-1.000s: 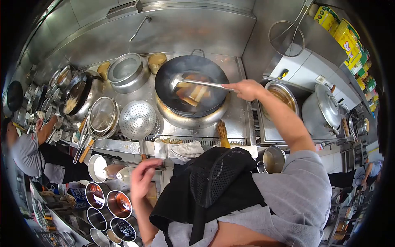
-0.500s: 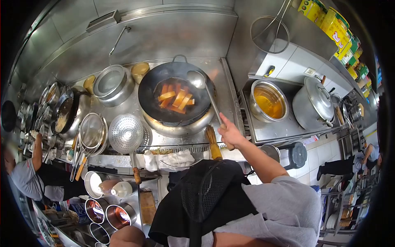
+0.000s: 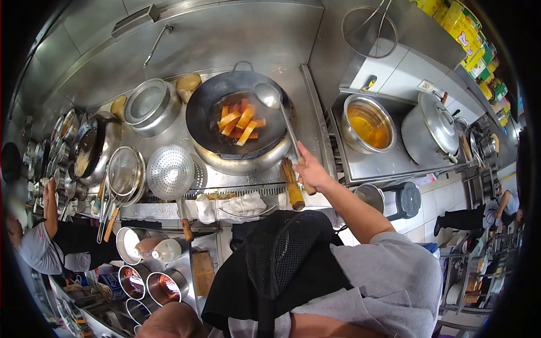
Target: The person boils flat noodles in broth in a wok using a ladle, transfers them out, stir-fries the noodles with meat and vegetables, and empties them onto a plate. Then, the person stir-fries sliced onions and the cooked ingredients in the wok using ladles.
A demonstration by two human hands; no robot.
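My right hand (image 3: pixel 313 172) is closed around the wooden-ended handle of a ladle (image 3: pixel 268 96). The ladle's bowl hangs over the right inner side of a black wok (image 3: pixel 205 127). Orange-brown cut sticks of food (image 3: pixel 242 122) lie in a loose heap at the wok's bottom, in what looks like dark oil or sauce. A bamboo wok brush (image 3: pixel 293 191) is just left of my right wrist. Of my left arm, only a bare part (image 3: pixel 172 321) shows at the bottom edge; the left hand itself is out of sight.
Left of the wok are a perforated skimmer (image 3: pixel 169 172), mesh strainers (image 3: pixel 123 172) and a lidded pot (image 3: pixel 147 107). To the right stand a bowl of yellow oil (image 3: pixel 369 124) and a large lidded pot (image 3: pixel 430 129). Another person (image 3: pixel 42 245) works at far left.
The food sticks have shifted and lie differently in the wok. The ladle stays in my right hand, at nearly the same place. The view has moved slightly.
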